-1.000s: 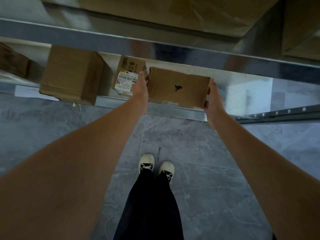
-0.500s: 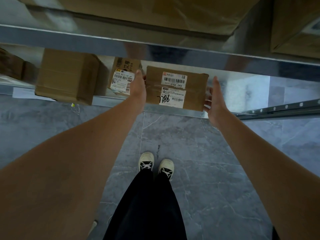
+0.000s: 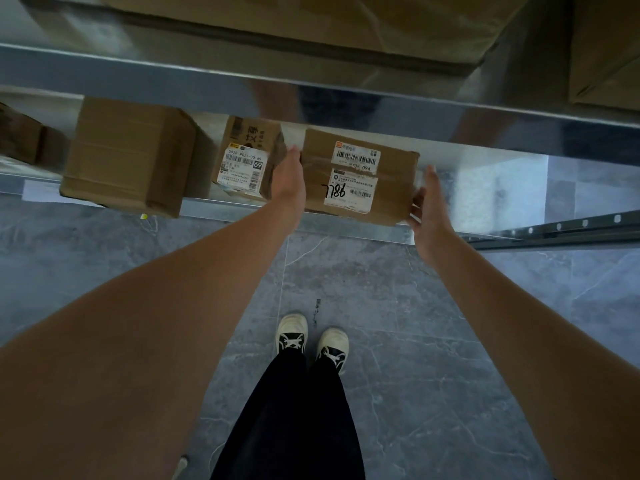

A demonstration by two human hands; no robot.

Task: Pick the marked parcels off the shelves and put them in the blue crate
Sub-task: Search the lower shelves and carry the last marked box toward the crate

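Grey tiled floor (image 3: 415,323) underfoot. Both arms reach forward. Left hand (image 3: 289,178) lies flat against the 9 o'clock end of the brown cardboard parcel with white labels (image 3: 356,178). Right hand (image 3: 429,199), fingers straight, touches its 3 o'clock end. Parcel sits at the front edge of the steel shelf (image 3: 363,233), 12 o'clock. Likely light, stiff, tape-slick; squeeze both ends, low.

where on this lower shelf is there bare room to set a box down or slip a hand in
Bare patch: the lower shelf right of the right hand, out to its end. Left is crowded: the left hand sits between the held parcel and the 69-labelled parcel, then only a narrow slot before the plain box.
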